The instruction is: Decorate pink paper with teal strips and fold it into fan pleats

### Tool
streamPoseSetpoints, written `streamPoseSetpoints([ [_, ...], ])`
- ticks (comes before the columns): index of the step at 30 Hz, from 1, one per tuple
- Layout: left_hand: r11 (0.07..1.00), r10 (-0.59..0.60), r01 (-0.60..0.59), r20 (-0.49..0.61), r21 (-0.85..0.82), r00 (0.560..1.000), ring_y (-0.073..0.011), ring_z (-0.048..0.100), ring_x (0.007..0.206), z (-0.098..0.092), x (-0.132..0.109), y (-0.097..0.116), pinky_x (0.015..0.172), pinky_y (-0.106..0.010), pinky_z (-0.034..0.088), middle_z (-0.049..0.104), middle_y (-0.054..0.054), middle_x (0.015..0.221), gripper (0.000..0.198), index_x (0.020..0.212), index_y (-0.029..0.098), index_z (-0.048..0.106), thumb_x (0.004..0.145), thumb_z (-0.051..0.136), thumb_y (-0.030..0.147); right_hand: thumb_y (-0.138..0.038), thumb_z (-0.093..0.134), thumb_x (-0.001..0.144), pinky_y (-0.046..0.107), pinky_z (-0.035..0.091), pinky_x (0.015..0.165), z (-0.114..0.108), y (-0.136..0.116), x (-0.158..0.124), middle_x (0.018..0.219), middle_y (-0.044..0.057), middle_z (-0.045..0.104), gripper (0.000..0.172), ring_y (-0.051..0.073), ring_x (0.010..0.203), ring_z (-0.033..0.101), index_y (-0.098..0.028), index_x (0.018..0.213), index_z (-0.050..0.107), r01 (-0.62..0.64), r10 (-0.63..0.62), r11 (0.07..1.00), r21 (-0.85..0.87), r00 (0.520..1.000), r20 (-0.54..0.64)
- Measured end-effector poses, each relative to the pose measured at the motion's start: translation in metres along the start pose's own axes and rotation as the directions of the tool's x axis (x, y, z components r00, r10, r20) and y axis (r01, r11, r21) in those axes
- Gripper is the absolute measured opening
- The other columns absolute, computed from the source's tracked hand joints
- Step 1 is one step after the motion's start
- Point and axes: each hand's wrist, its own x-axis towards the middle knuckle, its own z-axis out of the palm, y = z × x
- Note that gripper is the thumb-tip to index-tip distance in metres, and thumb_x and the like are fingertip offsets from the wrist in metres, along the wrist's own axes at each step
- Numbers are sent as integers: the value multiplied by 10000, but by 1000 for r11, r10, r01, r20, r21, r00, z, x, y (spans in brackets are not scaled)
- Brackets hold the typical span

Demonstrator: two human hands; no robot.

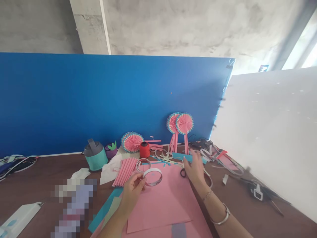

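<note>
My left hand point(134, 188) pinches a roll of white double-sided tape point(154, 182) by its edge, above pink paper sheets point(160, 208). A second tape roll point(143, 165) is just behind it. To the left lies an accordion-folded pink paper point(125, 171). My right hand point(195, 168) reaches over the right edge of the sheets with fingers apart, near a blue paper strip point(187, 157). Beside its thumb shows a dark loop point(183, 173), which looks like a scissors handle; the rest of it is hidden.
Pink pleated paper fans point(184, 123) lean on the blue partition point(111, 99); another pleated rosette point(132, 142) stands left of a red bottle point(144, 150). A teal container point(96, 155) and a purple pot point(111, 151) are at back left. Cables and paper scraps point(208, 152) clutter the right.
</note>
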Motion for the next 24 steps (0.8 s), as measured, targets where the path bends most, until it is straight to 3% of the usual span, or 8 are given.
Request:
streamPoseSetpoints([
  [2, 1000, 6, -6, 37, -2, 999, -147, 563, 582, 0, 0, 0, 580, -249, 470, 582, 5, 610, 388, 908, 147, 663, 737, 629, 494, -441, 471, 825, 460, 420, 918, 6, -13, -13, 1147, 149, 629, 417, 312, 1092, 539, -170, 1087, 650, 10, -58, 988, 154, 948, 314],
  [4, 1000, 8, -8, 68, -5, 998, -142, 557, 586, 1, 1, -2, 571, -246, 463, 592, -4, 650, 378, 914, 150, 667, 743, 626, 484, -467, 506, 825, 378, 477, 803, 14, -26, -30, 1011, 114, 685, 377, 256, 914, 603, -183, 978, 701, -7, -159, 959, 284, 815, 558],
  [6, 1000, 2, -2, 89, 4, 996, -131, 539, 569, 1, 1, -5, 549, -239, 450, 591, -7, 669, 379, 931, 151, 670, 747, 622, 479, -443, 604, 771, 313, 483, 659, 20, -33, -44, 881, 77, 698, 355, 197, 721, 597, -186, 995, 703, -67, -193, 940, 333, 702, 686],
  [8, 1000, 1, -2, 97, 10, 995, -117, 519, 550, 1, 1, -7, 523, -228, 430, 589, -6, 702, 405, 997, 156, 663, 742, 626, 469, -413, 637, 755, 282, 467, 608, 24, -36, -52, 795, 55, 688, 310, 163, 645, 570, -172, 934, 715, -139, -192, 922, 362, 647, 738],
  [12, 996, 44, -52, 96, 79, 994, -82, 470, 537, -1, -1, -4, 515, -208, 399, 601, -16, 834, 453, 1108, 187, 637, 722, 649, 424, -365, 632, 765, 277, 457, 612, 25, -36, -54, 748, 44, 670, 250, 153, 639, 555, -159, 872, 727, -210, -196, 890, 404, 624, 756],
  [17, 974, 128, -142, 83, 179, 988, -78, 406, 489, -1, -2, -3, 480, -205, 361, 628, -19, 757, 351, 951, 172, 697, 737, 638, 444, -306, 609, 780, 276, 436, 608, 19, -43, -53, 712, 33, 654, 199, 155, 641, 536, -178, 853, 743, -192, -235, 894, 405, 569, 788],
  [24, 975, 184, -186, 29, 122, 982, -106, 500, 485, -1, -2, -5, 458, -220, 426, 696, -61, 776, 317, 877, 186, 740, 759, 624, 457, -329, 654, 743, 271, 428, 602, 20, -44, -57, 690, 20, 630, 190, 147, 633, 525, -179, 823, 739, -282, -191, 870, 405, 565, 803],
])
